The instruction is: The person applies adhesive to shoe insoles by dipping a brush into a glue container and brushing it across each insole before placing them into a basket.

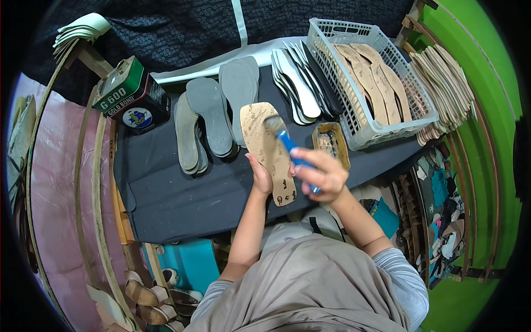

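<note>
Tan, board-like insole (274, 157), dark-marked on the face, held above the black-covered table (177, 210), left of the white basket (387, 130) and nearer the body. Left hand (261, 176) grasping insole at the narrower stretch, thumb along the left edge. Right hand (323, 174) wrapped round a blue-handled tool (286, 141), also left of the basket; tool head over the insole's wide part, blurred, so cannot tell type or whether touching.

Handling, judged by eye: insole thin, likely light, fairly stiff with slight flex; dry-looking, probably not slippery, not very fragile. Best hold: both long edges at the narrow middle, leaving the broad face free. Tool likely heavier toward the head; best held round the blue handle.

Around the basket: more tan pieces (368, 83) inside; small yellowish box (343, 146) of tiny bits just beside the near-left corner; white soles (296, 83) just left; grey soles (207, 110) farther left; green-and-black tin (133, 97) farthest left; pale stacked pieces (440, 83) just right.
</note>
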{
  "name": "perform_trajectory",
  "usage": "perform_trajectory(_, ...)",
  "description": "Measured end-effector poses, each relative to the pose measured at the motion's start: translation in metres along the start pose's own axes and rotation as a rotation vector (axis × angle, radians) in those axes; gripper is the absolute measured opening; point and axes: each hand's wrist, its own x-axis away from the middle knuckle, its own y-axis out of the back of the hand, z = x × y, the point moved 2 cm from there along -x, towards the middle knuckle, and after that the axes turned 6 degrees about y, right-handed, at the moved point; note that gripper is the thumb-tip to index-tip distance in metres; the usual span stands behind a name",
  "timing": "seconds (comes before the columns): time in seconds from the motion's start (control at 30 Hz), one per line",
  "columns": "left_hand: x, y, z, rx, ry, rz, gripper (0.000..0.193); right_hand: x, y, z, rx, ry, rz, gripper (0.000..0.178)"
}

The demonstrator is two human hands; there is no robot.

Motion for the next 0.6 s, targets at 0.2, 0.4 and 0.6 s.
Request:
perform_trajectory(0.2,0.002,-0.001,-0.008,-0.129,-0.016,-0.014,0.097,-0.001,0.002,-0.002,-0.018,-0.005,-0.026,0.034)
perform_trajectory(0.4,-0.004,0.017,0.011,0.136,-0.015,0.13,0.097,0.005,-0.002,0.01,-0.211,0.058,0.137,0.032)
perform_trajectory(0.6,0.001,-0.001,-0.007,-0.068,-0.036,0.037,0.095,0.003,0.009,-0.004,-0.009,-0.058,-0.027,0.035)
